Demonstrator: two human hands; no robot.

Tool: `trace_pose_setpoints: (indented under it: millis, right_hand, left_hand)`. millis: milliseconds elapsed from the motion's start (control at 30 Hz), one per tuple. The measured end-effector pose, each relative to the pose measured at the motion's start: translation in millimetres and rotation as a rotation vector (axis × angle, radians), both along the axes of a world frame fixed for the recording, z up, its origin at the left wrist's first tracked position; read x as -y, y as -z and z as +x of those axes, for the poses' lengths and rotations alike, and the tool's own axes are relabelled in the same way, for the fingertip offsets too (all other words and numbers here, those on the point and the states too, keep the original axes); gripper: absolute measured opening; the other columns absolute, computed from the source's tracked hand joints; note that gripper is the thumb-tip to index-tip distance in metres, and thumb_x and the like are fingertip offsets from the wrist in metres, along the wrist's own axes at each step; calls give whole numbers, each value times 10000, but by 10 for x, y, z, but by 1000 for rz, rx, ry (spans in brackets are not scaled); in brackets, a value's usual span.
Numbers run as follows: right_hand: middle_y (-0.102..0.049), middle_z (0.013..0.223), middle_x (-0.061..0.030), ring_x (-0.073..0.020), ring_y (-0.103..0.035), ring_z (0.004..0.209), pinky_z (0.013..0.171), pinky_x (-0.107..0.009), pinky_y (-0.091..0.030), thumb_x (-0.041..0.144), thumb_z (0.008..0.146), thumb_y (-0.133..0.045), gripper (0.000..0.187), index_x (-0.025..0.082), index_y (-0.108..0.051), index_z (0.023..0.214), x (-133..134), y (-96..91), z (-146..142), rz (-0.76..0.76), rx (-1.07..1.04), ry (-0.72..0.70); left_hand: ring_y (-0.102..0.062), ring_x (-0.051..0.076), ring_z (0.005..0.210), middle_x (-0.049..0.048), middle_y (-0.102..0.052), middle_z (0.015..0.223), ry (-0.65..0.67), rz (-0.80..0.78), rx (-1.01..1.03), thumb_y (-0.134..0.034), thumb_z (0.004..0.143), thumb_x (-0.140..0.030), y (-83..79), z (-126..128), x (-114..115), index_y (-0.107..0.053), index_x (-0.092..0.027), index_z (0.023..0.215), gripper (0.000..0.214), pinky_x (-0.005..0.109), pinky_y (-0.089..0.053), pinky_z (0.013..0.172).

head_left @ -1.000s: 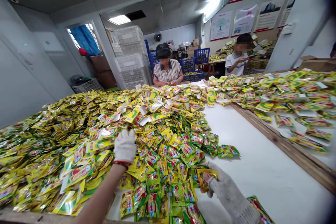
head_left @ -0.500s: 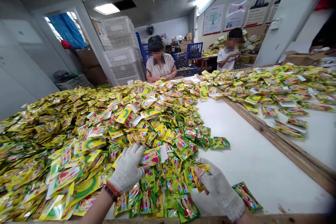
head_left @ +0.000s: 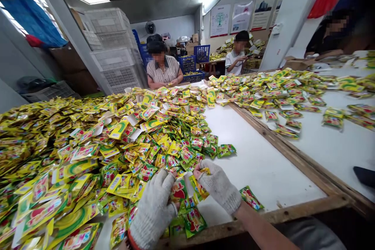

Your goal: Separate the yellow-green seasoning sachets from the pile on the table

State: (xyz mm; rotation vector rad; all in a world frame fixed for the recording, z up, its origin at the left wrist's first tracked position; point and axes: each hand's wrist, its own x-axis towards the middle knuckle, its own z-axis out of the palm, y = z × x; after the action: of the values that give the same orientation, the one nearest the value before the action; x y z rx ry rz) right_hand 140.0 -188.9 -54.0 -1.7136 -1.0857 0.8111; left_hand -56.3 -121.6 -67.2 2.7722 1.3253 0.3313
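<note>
Carton in the left hand, sachet in the right, held close together above the tabletop's near edge.
The left hand (head_left: 156, 203) gripped a printed carton (head_left: 179, 190) between thumb and fingers, its white flap towards the right hand (head_left: 221, 185), which pinched a yellow sachet (head_left: 202, 191) just beside it. Good handling here probably called for a light grip, so the card did not buckle, and for the sachet kept flat and level with the flap end. Flat cartons (head_left: 79, 168) and loose sachets (head_left: 166, 144) heaped the tabletop (head_left: 263, 156). Beyond, a low blue crate (head_left: 193, 79) held yellow packs; what the stacked white crates (head_left: 113, 60) contained could not be made out.
</note>
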Motion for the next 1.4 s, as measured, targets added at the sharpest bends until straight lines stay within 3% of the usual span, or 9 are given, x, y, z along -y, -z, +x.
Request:
trace_pose_setpoints:
  millis: [167,400,500,667,867,1033,1133,1300,1400]
  right_hand:
    - [-621,823,-10,-57,-523,727,682,-163,-393,399,792,-475,255,170,-578,835,-4,51,1,33,67,94]
    - [-624,933,-13,-86,-538,859,780,-192,-363,458,850,-398,315,200,-570,910,80,182,-68,96,260,214]
    - [-625,890,-9,-84,-522,820,740,-202,-315,433,878,-340,325,207,-573,892,141,207,-75,54,396,182]
    - [-606,807,-15,-71,-473,733,695,-226,-249,376,888,-315,338,183,-564,767,173,190,-44,21,630,6]
    - [-607,986,5,-52,-503,823,719,-165,-325,406,815,-491,297,229,-549,1046,236,138,155,43,291,-126]
    - [-566,778,-1,-30,-385,691,655,-173,-270,325,752,-579,200,129,-561,719,276,207,222,-26,415,-115]
    - [-589,768,-7,-29,-395,678,659,-181,-282,299,790,-523,197,132,-587,707,266,211,183,-31,436,-207]
    - [-652,968,-21,-58,-557,845,795,-179,-424,304,808,-496,245,197,-656,959,333,120,121,34,206,-120]
    - [-652,988,-23,-17,-529,600,567,-150,-443,364,812,-473,364,213,-587,1123,411,79,89,-70,-35,-168]
  left_hand:
    - [-505,160,1190,14,-509,1299,-15,32,77,-627,638,-340,193,148,228,-516,-298,1191,565,287,-468,1018]
    - [-587,107,1012,25,-601,1128,-132,-77,144,-565,691,-451,143,404,426,-575,-236,1060,428,216,-530,852]
    - [-582,98,987,10,-596,1125,-136,81,145,-609,671,-410,188,404,419,-568,-235,1053,422,201,-528,812]
    - [-554,120,1011,28,-592,1113,75,451,152,-710,573,-366,363,350,350,-571,-208,1045,516,217,-521,844]
    - [-532,122,1051,32,-568,1147,122,453,128,-708,578,-403,323,267,221,-522,-209,1144,627,229,-522,865]
    - [-535,128,1012,17,-579,1120,143,473,86,-715,575,-397,274,284,234,-533,-231,1141,617,248,-510,855]
    - [-526,123,1016,12,-580,1120,168,495,95,-724,564,-378,292,313,263,-545,-223,1120,604,237,-501,870]
    - [-517,132,1040,31,-567,1146,114,512,60,-695,593,-418,296,261,233,-539,-216,1137,601,246,-503,873]
    - [-517,136,1042,38,-564,1145,92,510,50,-677,613,-422,280,240,216,-528,-219,1161,603,252,-504,871]
